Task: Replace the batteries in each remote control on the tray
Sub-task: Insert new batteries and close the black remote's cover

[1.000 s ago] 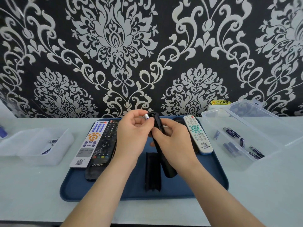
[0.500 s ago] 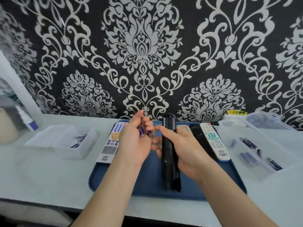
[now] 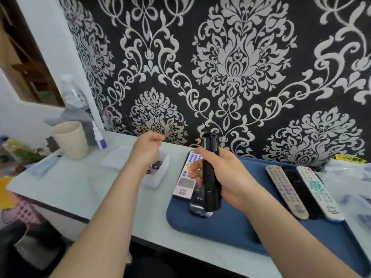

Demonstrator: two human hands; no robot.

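Note:
My right hand (image 3: 232, 177) grips a slim black remote (image 3: 210, 173) upright above the left part of the blue tray (image 3: 230, 223). My left hand (image 3: 145, 150) hovers over a small clear box (image 3: 158, 178) left of the tray, fingers loosely curled, with no battery visible in it. Purple batteries (image 3: 156, 164) lie in that box under the hand. On the tray's left lie a white remote (image 3: 185, 177) and a black remote (image 3: 197, 205). A beige remote (image 3: 287, 191), another black remote (image 3: 299, 187) and a white remote with teal keys (image 3: 319, 191) lie at its right.
A beige cup (image 3: 70, 139) and a small spray bottle (image 3: 99, 137) stand at the table's back left. A second clear container (image 3: 361, 177), blurred, sits at the far right. The table's front edge runs close below the tray.
My left hand has moved left from beside the black remote to above the small clear box, and the two purple batteries no longer show in it. The view has swung left.

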